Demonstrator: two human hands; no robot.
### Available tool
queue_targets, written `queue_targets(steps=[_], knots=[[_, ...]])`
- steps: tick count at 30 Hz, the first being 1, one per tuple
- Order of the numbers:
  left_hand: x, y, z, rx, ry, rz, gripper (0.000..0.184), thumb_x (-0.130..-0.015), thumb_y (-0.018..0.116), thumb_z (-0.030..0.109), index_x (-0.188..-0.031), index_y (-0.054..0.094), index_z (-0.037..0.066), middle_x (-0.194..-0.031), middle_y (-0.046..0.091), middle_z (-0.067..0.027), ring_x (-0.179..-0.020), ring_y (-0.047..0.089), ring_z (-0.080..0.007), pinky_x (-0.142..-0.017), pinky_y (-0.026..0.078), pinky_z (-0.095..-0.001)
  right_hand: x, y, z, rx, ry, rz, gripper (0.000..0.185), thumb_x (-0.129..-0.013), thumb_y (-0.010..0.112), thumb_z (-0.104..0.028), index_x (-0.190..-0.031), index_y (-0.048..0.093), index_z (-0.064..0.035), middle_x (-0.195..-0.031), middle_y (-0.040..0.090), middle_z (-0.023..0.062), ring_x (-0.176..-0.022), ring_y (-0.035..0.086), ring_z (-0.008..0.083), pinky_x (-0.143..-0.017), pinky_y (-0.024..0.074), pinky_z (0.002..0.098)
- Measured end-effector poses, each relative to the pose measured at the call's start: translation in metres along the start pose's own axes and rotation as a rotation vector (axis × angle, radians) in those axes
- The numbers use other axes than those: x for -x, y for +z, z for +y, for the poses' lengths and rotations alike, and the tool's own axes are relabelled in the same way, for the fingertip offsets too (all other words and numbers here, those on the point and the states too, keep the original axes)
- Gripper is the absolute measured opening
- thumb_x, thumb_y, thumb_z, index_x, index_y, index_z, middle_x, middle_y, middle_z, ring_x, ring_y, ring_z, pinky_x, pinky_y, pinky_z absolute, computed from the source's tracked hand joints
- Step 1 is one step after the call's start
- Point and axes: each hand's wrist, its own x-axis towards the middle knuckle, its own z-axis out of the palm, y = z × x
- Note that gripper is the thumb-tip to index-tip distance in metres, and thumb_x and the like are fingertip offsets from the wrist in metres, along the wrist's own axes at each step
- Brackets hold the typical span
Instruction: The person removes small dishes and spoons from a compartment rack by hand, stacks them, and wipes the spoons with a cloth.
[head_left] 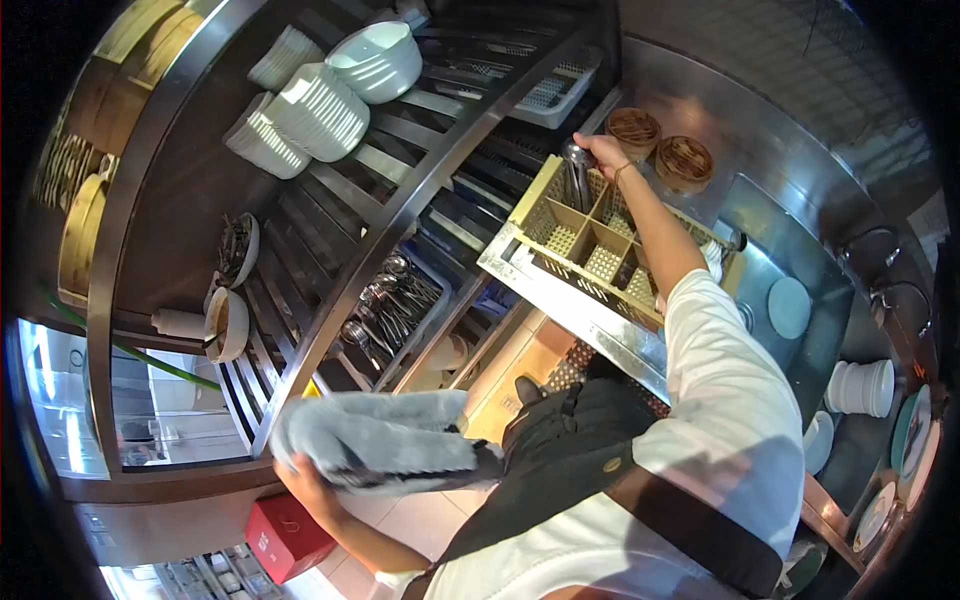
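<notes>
My left hand (pixel 305 482) is closed on a bunched grey towel (pixel 385 432), held out over the floor beside the shelf. My right hand (pixel 604 156) is closed around metal spoons (pixel 577 165), their rounded ends up, at the far corner compartment of a beige cutlery basket (pixel 603 237). The spoons' lower ends reach down into that compartment. Several of the basket's other compartments show their perforated bottoms. White spoons (pixel 712 258) stand in a compartment near my right forearm, which hides part of the basket.
A slatted metal shelf (pixel 350 190) holds white bowls (pixel 320 112). Below it sits a tray of metal cutlery (pixel 395 310). Two round bamboo steamers (pixel 684 162) stand behind the basket. A sink (pixel 775 240) with a pale plate (pixel 789 306) is at right. A red box (pixel 288 537) stands lower left.
</notes>
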Motion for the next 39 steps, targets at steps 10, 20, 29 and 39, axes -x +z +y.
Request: queue_targets(steps=[10, 20, 29, 39], knots=[[-0.244, 0.090, -0.170, -1.221, -0.059, -0.070, 0.059, -0.086, 0.047, 0.049, -0.109, 0.057, -0.005, -0.108, 0.057, -0.0270, -0.103, 0.055, -0.0346, -0.089, 0.041, -0.0395, 0.072, -0.034, -0.058, 0.676, -0.260, -0.122, 0.033, -0.086, 0.057, -0.031, -0.103, 0.060, -0.0031, -0.086, 0.061, 0.0037, -0.071, 0.052, 0.0097, -0.061, 0.0418, 0.0245], [-0.132, 0.461, 0.000, -0.242, 0.510, -0.543, 0.046, -0.075, 0.067, 0.028, -0.108, 0.053, 0.001, -0.107, 0.057, -0.0186, -0.102, 0.054, -0.0334, -0.086, 0.043, -0.0387, 0.345, -0.184, -0.045, 0.104, -0.492, 0.516, 0.035, -0.087, 0.056, -0.016, -0.120, 0.048, -0.0059, -0.099, 0.061, 0.0046, -0.094, 0.055, 0.0112, -0.081, 0.0410, 0.0235], [-0.161, 0.605, -0.023, -0.538, 0.178, -0.856, 0.089, -0.055, 0.078, 0.047, -0.123, 0.044, 0.001, -0.113, 0.056, -0.0231, -0.104, 0.056, -0.0337, -0.088, 0.044, -0.0382, 0.405, -0.179, 0.103, 0.134, -0.217, 0.307, 0.033, -0.087, 0.057, -0.016, -0.115, 0.050, -0.0014, -0.088, 0.060, 0.0029, -0.084, 0.054, 0.0092, -0.075, 0.0433, 0.0242], [-0.183, 0.613, -0.054, -0.158, 0.032, -1.071, 0.077, -0.054, 0.080, 0.033, -0.118, 0.050, 0.002, -0.105, 0.061, -0.0148, -0.098, 0.058, -0.0238, -0.085, 0.045, -0.0329, 0.387, -0.160, 0.110, 0.133, -0.178, 0.331, 0.023, -0.083, 0.059, -0.014, -0.098, 0.057, 0.0023, -0.078, 0.065, 0.0116, -0.073, 0.059, 0.0121, -0.068, 0.0451, 0.0268]])
